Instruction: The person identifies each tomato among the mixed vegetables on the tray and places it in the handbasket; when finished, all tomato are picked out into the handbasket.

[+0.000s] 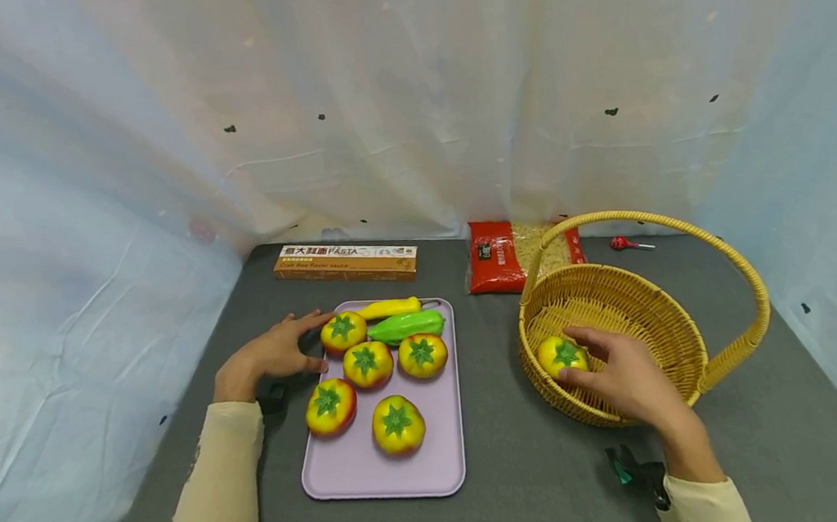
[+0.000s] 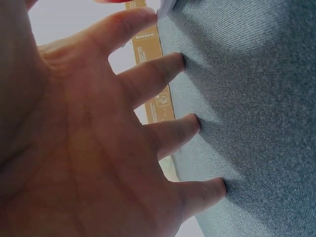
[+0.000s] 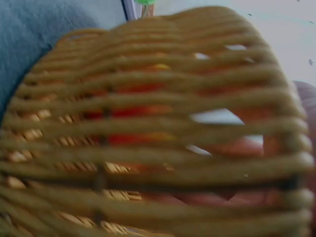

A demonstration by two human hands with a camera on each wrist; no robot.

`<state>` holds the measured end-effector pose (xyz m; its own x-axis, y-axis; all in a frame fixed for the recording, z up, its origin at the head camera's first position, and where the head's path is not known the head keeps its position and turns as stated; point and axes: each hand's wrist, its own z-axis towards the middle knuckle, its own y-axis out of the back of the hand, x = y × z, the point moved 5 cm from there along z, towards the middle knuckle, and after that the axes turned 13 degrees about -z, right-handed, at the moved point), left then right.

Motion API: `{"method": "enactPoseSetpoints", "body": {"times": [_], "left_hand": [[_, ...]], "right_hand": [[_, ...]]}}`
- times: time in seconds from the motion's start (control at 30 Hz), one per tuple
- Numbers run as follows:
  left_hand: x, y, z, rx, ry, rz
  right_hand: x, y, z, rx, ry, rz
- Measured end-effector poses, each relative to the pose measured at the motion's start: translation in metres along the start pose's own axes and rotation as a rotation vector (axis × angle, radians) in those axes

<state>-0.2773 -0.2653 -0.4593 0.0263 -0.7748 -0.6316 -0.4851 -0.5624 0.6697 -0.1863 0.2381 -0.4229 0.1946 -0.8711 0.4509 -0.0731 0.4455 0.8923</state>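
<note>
Inside the left part of the one wicker basket (image 1: 631, 293), a single yellow-and-red fruit (image 1: 560, 355) with a green leafy top sits between the thumb and fingers of the right hand (image 1: 622, 372), which curl about its sides; whether it rests on the basket's bottom cannot be told. From the right wrist, the weave fills most of the view, with red and yellow showing through the gaps. The basket has one tall arched handle (image 1: 754, 300).

On the lilac tray (image 1: 434, 464) to the left lie five more fruits (image 1: 398, 426) of the same kind: three toward the upper half, two lower down. Two peppers lie along the tray's far end, one yellow pepper (image 1: 389, 308) and, in front of it, one green pepper (image 1: 410, 325).

At the tray's left edge is the left hand (image 1: 274, 353), holding nothing, its fingers spread wide. Its index finger reaches the rim beside the upper-left fruit, and the other three fingertips touch the grey tabletop (image 1: 507, 451).

Farther back stand out one pasta box (image 1: 345, 265), one red pasta bag (image 1: 495, 259), partly behind the basket handle, and one red lollipop (image 1: 631, 243). Pale sheeting (image 1: 390, 91) hangs behind and on both sides.
</note>
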Motion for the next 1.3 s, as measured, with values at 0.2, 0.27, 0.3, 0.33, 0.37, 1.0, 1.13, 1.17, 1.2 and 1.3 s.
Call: {"method": "enactPoseSetpoints", "body": {"times": [0.2, 0.27, 0.3, 0.33, 0.37, 1.0, 1.13, 1.17, 1.2, 1.3], "left_hand": [[0.002, 0.002, 0.000, -0.005, -0.002, 0.004], [0.003, 0.003, 0.000, -0.008, -0.003, 0.007], [0.003, 0.003, 0.000, -0.010, -0.004, 0.007], [0.004, 0.003, 0.000, -0.011, -0.005, 0.008], [0.004, 0.003, 0.000, -0.012, -0.004, 0.008], [0.002, 0.000, 0.000, -0.009, 0.023, 0.015], [0.002, 0.000, 0.001, -0.008, 0.009, 0.014], [0.003, 0.000, 0.001, -0.007, 0.006, 0.014], [0.003, 0.000, 0.002, -0.007, 0.003, 0.014], [0.004, 0.000, 0.002, -0.008, 0.003, 0.017]], "right_hand": [[0.010, 0.019, -0.008, -0.083, 0.044, 0.001], [0.017, 0.020, -0.007, -0.107, 0.084, 0.050], [0.021, 0.020, -0.006, -0.115, 0.111, 0.081], [0.026, 0.019, -0.004, -0.120, 0.139, 0.115], [0.032, 0.018, -0.002, -0.121, 0.168, 0.151], [0.138, -0.044, 0.065, 0.020, 0.442, 0.576], [0.135, -0.061, 0.076, 0.035, 0.391, 0.559], [0.133, -0.065, 0.079, 0.043, 0.376, 0.551], [0.131, -0.070, 0.081, 0.050, 0.362, 0.536], [0.128, -0.082, 0.085, 0.075, 0.339, 0.471]]}}
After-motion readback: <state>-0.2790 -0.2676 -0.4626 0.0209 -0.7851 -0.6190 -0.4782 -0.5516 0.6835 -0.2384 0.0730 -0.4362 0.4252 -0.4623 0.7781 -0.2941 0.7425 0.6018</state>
